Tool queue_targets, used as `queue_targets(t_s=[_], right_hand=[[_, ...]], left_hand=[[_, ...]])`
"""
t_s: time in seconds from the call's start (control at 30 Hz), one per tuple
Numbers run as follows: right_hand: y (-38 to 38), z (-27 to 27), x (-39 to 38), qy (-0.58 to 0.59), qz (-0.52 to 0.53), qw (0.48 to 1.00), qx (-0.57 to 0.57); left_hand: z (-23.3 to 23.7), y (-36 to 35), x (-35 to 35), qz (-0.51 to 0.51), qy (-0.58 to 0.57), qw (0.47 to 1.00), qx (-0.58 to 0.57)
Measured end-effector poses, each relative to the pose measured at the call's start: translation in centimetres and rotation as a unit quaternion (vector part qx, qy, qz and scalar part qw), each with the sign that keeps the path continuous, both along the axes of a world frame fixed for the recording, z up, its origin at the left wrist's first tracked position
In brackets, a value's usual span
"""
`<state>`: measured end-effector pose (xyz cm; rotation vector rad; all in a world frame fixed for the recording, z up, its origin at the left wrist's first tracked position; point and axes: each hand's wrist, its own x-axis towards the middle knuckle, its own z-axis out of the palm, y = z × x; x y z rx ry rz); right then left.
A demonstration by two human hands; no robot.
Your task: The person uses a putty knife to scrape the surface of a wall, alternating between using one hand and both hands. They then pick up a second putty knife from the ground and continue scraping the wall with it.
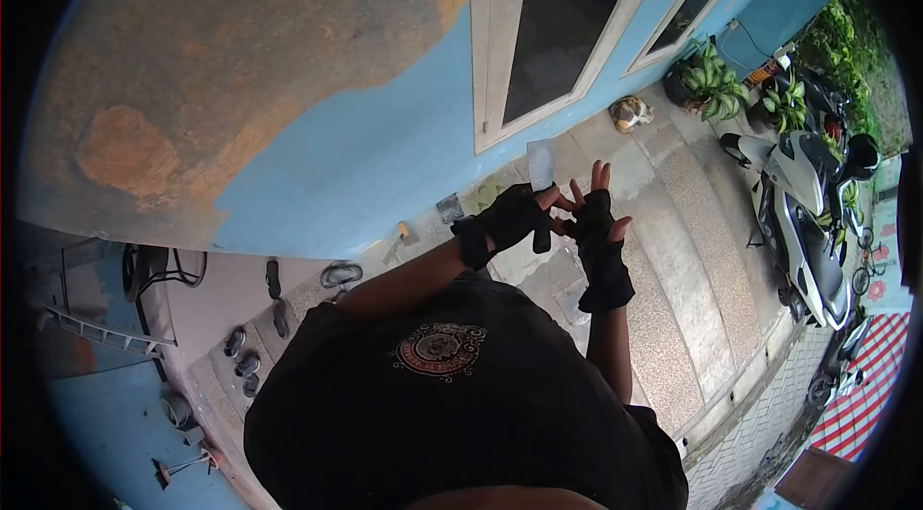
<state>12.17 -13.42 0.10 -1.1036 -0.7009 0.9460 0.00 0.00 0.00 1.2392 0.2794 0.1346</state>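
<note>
Scraper [541, 164], one: pale blade, dark handle, clamped in the gloved left hand [516, 215].
Right hand [596, 220], gloved: fingers apart, just right of the scraper; contact cannot be told.
Cat [630, 114], one: beyond the scraper, to its right.
Motorbike [798, 222]: well right of the scraper.

The floor [679, 294], banded in pale and speckled strips, carries a white-and-black scooter [806, 236]; near the scooter stands a leafy potted plant [711, 85], and grey sandals [341, 273] lie well apart from the scooter.
</note>
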Motion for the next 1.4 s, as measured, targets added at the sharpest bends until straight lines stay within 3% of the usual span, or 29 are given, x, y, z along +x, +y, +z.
queue_targets(t_s=[0.17, 0.3, 0.33, 0.47, 0.83, 1.17, 1.27, 1.4], right_hand=[[3.4, 1.0, 3.4, -0.020, 0.018, 0.999, -0.020], [6.1, 2.6, 5.5, -0.014, 0.055, 0.998, -0.036], [6.7, 2.9, 5.9, 0.013, 0.071, 0.997, -0.027], [9.1, 3.4, 8.0, 0.077, 0.171, 0.982, 0.011], [14.6, 3.3, 18.1, 0.051, 0.347, 0.937, -0.004], [16.1, 1.9, 17.6, 0.112, 0.497, 0.860, -0.028], [17.0, 2.2, 17.0, 0.124, 0.510, 0.851, -0.034], [17.6, 2.2, 16.2, 0.132, 0.513, 0.847, -0.034]], left_hand=[[-0.6, 3.3, 2.9, 0.054, 0.008, 0.998, 0.026], [-1.5, 5.3, 4.2, 0.116, 0.048, 0.992, -0.021], [-0.6, 5.1, 4.6, 0.157, 0.094, 0.983, -0.028], [-1.8, 6.1, 5.9, 0.219, 0.075, 0.970, -0.079], [0.4, 4.5, 12.8, 0.412, 0.075, 0.905, -0.082], [-0.3, 0.4, 12.7, 0.517, 0.053, 0.853, -0.051], [-0.4, 0.3, 12.4, 0.560, 0.053, 0.825, -0.049], [-1.3, 0.5, 11.1, 0.557, 0.038, 0.828, -0.058]])
